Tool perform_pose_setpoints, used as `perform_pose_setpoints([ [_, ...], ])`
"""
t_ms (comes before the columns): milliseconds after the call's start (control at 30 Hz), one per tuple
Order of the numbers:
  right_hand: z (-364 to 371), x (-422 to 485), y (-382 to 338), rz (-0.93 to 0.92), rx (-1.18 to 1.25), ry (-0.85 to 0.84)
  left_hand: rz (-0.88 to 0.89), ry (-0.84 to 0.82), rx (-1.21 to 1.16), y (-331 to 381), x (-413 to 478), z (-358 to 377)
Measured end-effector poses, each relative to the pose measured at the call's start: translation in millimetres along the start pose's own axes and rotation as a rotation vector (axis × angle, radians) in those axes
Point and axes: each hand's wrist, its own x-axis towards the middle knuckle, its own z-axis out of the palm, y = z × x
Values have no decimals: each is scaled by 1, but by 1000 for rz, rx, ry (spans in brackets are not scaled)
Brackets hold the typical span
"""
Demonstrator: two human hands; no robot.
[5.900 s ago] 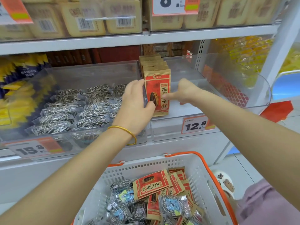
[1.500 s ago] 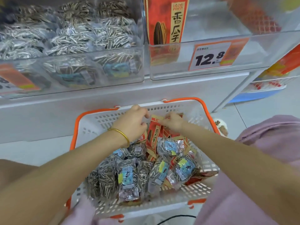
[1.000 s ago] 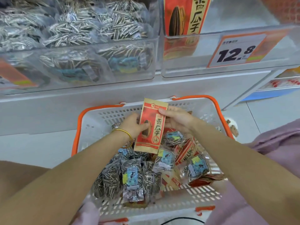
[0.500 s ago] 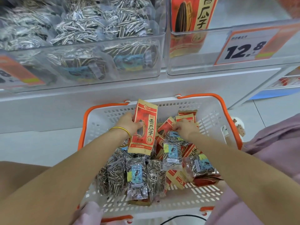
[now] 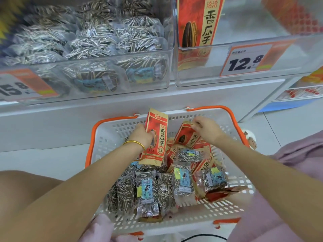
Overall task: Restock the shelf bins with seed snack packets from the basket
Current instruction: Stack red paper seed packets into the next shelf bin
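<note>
Gathering: I am pulling red seed packets out of the basket (image 5: 104,130) in the lower middle of the frame, so I can carry them up together.
Left hand: my left hand (image 5: 142,137) grips the first red packet (image 5: 157,137) by its left edge, fingers curled behind it. It holds the packet upright above the heap.
Right hand: my right hand (image 5: 208,129) pinches the top corner of a second red packet (image 5: 187,137). That packet is tilted and half raised, its lower end among the others.
Doing it well: I judge I should draw the second one clear of the silver packets (image 5: 148,187) on the pile. Then I lay it flat against the first, print facing the same way, and grip lower so it does not swing.
Where they go: the clear bin (image 5: 288,70) at upper right carries the price tag (image 5: 244,62). A standing packet (image 5: 197,27) of the same kind leans at its left wall.
Change: half a second ago my right hand was lower, digging in the middle of the basket. Now it is nearer the far wall with a packet in its fingertips. The left hand's packet stands as before.
</note>
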Motion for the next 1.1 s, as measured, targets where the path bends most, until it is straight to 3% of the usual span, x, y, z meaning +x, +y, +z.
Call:
perform_pose_setpoints([
  [133,-79,-24,-26,-150,-33,-57,22,16,-103,11,-3,5],
  [233,-106,-49,-37,-126,232,-86,111,-80,-158,22,-15,11],
  [433,-103,-68,-43,-35,555,-25,163,-389,-499,36,-50,19],
  [533,-96,-74,-50,-1,619,72,208,-489,-502,49,-70,14],
  [700,-106,-91,-69,1,672,339,337,-383,-423,68,-88,4],
  [733,-111,-99,-71,25,711,327,364,-378,-431,73,-92,0],
  [867,-130,-127,-69,-25,981,-202,540,-286,-405,104,-108,-11],
  [900,-135,-130,-71,-88,995,-253,594,-240,-386,115,-110,-15],
  [1100,-202,-104,-112,-367,948,48,960,32,-284,187,-120,-68],
])
